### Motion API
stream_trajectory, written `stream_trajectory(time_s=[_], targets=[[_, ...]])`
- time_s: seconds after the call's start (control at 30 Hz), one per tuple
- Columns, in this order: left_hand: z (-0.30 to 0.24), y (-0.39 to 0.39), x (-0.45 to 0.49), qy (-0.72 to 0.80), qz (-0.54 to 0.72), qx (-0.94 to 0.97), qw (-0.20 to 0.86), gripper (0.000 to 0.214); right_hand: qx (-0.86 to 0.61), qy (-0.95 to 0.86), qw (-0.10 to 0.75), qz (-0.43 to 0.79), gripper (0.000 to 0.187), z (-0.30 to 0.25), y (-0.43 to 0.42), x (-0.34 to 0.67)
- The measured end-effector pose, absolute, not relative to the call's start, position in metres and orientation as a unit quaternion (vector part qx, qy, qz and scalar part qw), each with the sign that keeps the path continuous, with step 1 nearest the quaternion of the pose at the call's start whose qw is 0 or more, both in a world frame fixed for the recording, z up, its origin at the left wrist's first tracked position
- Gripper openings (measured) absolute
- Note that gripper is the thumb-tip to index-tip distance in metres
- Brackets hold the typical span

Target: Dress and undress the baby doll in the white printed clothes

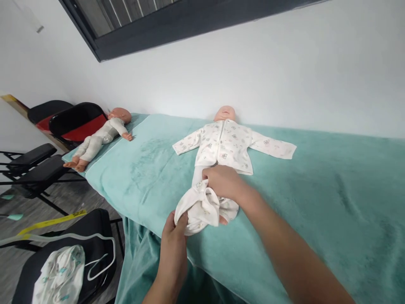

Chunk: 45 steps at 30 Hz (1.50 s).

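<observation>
A baby doll (225, 113) lies on its back on the green-covered table, wearing a white printed baby jacket (221, 145) with both sleeves spread sideways. Bunched around the doll's lower legs are white printed baby pants (202, 207). My left hand (175, 232) pinches the near left edge of the pants between thumb and fingers. Curled at their upper edge, just below the jacket hem, my right hand (221, 181) grips the cloth. A bit of the doll's foot (223, 220) shows under the fabric; the rest of its legs is mostly hidden.
A second doll (104, 135) in white clothing lies at the table's far left end. Black and red chairs (76, 120) stand beyond it. A black chair (101, 236) at the lower left holds printed cloth (61, 274) and a white hanger (109, 238). The wall (284, 76) borders the table's back edge.
</observation>
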<state>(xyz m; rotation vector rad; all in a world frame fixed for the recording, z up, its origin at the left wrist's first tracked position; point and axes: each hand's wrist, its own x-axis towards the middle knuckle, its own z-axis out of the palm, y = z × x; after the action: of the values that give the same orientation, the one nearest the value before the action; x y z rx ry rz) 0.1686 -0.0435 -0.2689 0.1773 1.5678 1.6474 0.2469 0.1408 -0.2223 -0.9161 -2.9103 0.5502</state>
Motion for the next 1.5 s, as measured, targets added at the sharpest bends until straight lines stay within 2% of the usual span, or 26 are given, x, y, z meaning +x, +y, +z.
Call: stream_trajectory(time_s=[0.2,0.37,0.53,0.67,0.8,0.97,1.03,1.1,1.2,1.27,1.4,1.5], targets=[[-0.271,-0.035,0.149,0.644,0.604,0.120,0.454,0.047,-0.278,-0.948,0.019,0.152,0.013,-0.226,0.139,0.244],[-0.271,-0.026,0.151,0.579,0.639,0.143,0.486,0.050,-0.272,-0.924,0.071,0.258,0.015,-0.228,0.149,0.248],[-0.276,-0.002,0.137,0.638,0.638,0.254,0.349,0.038,-0.180,-0.890,0.112,0.403,0.007,-0.229,0.161,0.259],[-0.275,0.020,0.111,0.654,0.624,0.324,0.280,0.024,-0.204,-0.856,0.083,0.468,0.031,-0.224,0.161,0.263],[-0.283,0.034,0.093,0.621,0.646,0.334,0.292,0.020,-0.185,-0.856,0.062,0.479,0.036,-0.218,0.157,0.262],[-0.293,0.033,0.099,0.628,0.650,0.329,0.274,0.019,-0.228,-0.890,0.058,0.391,0.019,-0.221,0.153,0.256],[-0.293,0.026,0.102,0.622,0.647,0.317,0.306,0.021,-0.243,-0.898,0.056,0.362,0.015,-0.223,0.152,0.253],[-0.291,0.014,0.102,0.597,0.645,0.275,0.390,0.026,-0.256,-0.904,0.057,0.337,0.014,-0.225,0.151,0.251],[-0.289,-0.005,0.097,0.528,0.629,0.225,0.524,0.045,-0.272,-0.905,0.066,0.321,0.014,-0.227,0.150,0.247],[-0.288,-0.014,0.095,0.498,0.616,0.234,0.563,0.059,-0.278,-0.902,0.072,0.324,0.012,-0.229,0.149,0.246],[-0.285,-0.014,0.099,0.509,0.600,0.266,0.557,0.072,-0.265,-0.905,0.066,0.326,0.011,-0.228,0.151,0.248],[-0.282,-0.003,0.102,0.556,0.589,0.282,0.515,0.067,-0.243,-0.905,0.051,0.347,0.014,-0.224,0.152,0.253]])
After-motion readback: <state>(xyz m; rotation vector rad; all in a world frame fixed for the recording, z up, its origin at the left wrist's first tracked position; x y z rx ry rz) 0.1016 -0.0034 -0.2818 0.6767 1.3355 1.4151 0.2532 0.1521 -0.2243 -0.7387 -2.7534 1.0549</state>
